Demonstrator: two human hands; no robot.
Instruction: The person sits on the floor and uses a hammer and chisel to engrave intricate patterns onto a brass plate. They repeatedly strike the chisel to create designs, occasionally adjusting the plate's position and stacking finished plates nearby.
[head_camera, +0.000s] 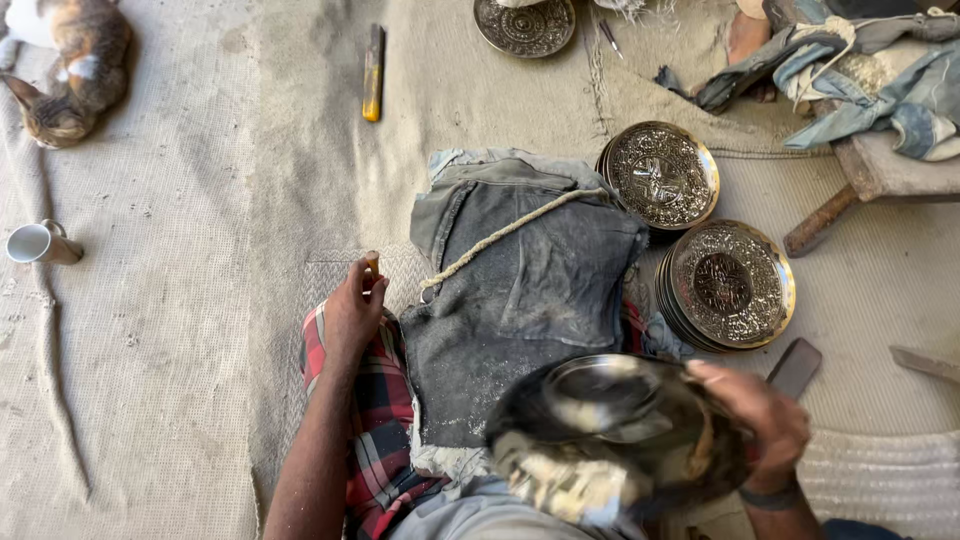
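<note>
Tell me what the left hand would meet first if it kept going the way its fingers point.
Probably the bare woven mat: the left hand, pinching a small orange-tipped tool, points up-frame, with the yellow-handled tool lying farther along, though depth is unclear.

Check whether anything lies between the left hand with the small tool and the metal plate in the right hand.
Nothing solid stands between left hand and blurred round metal plate in right hand; only the dusty grey cloth with its rope lies below.
</note>
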